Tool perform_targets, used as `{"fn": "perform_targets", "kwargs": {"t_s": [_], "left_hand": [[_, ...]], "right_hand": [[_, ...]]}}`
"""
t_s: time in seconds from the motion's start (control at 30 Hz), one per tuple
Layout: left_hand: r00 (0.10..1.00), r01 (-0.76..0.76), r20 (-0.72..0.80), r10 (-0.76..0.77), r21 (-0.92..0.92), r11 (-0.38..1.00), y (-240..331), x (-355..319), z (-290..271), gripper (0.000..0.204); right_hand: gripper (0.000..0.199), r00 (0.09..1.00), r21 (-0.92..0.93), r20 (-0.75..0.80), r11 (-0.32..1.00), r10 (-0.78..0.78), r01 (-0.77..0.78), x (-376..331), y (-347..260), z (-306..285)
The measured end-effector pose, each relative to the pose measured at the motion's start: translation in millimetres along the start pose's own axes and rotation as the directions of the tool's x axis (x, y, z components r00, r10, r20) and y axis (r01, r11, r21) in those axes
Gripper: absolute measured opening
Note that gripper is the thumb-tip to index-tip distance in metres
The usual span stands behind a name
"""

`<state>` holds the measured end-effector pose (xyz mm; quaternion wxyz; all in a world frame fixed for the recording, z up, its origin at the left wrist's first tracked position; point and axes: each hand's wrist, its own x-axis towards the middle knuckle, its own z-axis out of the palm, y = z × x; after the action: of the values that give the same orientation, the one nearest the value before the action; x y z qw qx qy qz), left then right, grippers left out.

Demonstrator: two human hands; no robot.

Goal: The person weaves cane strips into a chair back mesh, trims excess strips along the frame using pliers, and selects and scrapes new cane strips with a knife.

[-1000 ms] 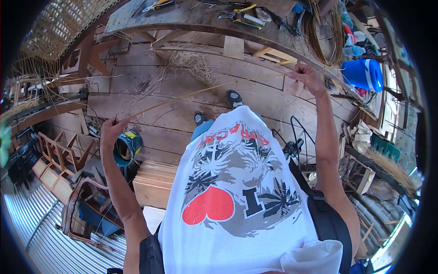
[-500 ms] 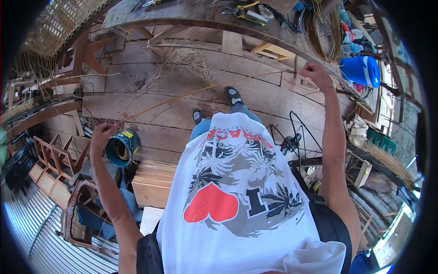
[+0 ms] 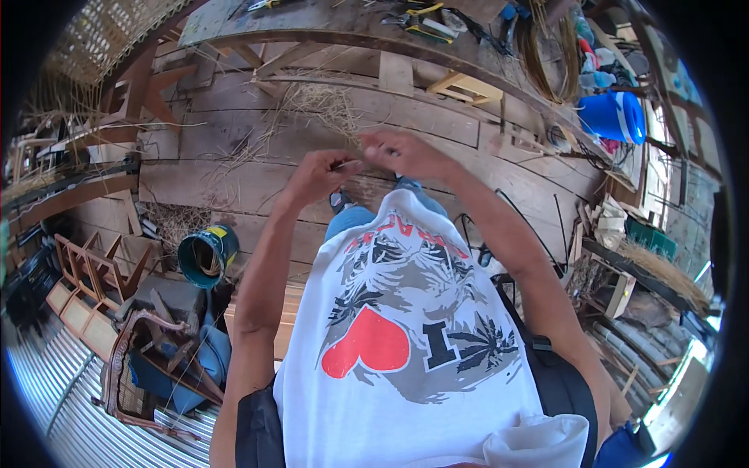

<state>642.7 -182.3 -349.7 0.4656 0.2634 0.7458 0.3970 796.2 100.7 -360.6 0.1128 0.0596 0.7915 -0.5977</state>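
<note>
My left hand (image 3: 321, 173) is closed in a pinch, its fingertips pointing toward my right hand. My right hand (image 3: 402, 152) hovers close beside it with fingers curled and slightly blurred. Both hands are in front of my body above the plank floor (image 3: 257, 183), nearly touching. Whatever thin thing lies in the fingers is too small to make out; the long cane strand seen earlier does not show clearly against the floor. Beyond the hands lies a heap of loose cane shavings (image 3: 320, 105).
A wooden workbench (image 3: 312, 31) with pliers (image 3: 264, 5) runs along the far side. A dark green bucket (image 3: 207, 257) stands at left, a blue bucket (image 3: 612, 118) at far right. Carved chair frame (image 3: 117, 366) sits lower left; black metal frame (image 3: 538, 234) stands right. Cane coils (image 3: 550, 58) hang from the bench.
Both hands have come inward from wide apart, where a long thin cane strand was stretched between them. They now meet in front of me, and the stretched strand no longer shows.
</note>
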Motion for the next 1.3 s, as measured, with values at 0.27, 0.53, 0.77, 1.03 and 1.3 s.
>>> {"fn": "perform_targets", "kwargs": {"t_s": [0.27, 0.53, 0.77, 1.03, 1.3], "left_hand": [[0.992, 0.098, 0.065, -0.109, 0.155, 0.983, -64, -46, -110, 0.035], [0.97, 0.239, -0.036, -0.241, -0.043, 0.97, -63, -44, -126, 0.029], [0.908, 0.027, -0.406, -0.1, -0.182, 0.983, -108, -7, -139, 0.031], [0.887, 0.209, 0.045, -0.46, -0.926, 0.314, -124, 91, 118, 0.051], [0.855, -0.207, -0.475, -0.207, -0.68, 0.704, -35, 161, 52, 0.023]], "right_hand": [[0.024, 0.966, -0.201, -0.218, 0.962, 0.141, -0.185, -71, 126, -169], [0.032, 0.874, -0.124, -0.351, 0.908, 0.336, -0.399, -152, 165, -227], [0.02, 0.889, -0.101, -0.343, 0.929, 0.303, -0.356, -193, 208, -193], [0.023, 0.871, 0.291, -0.341, 0.921, 0.354, -0.261, -14, 190, 15], [0.034, 0.965, 0.441, -0.033, 0.87, 0.259, -0.218, 20, 186, 23]]}}
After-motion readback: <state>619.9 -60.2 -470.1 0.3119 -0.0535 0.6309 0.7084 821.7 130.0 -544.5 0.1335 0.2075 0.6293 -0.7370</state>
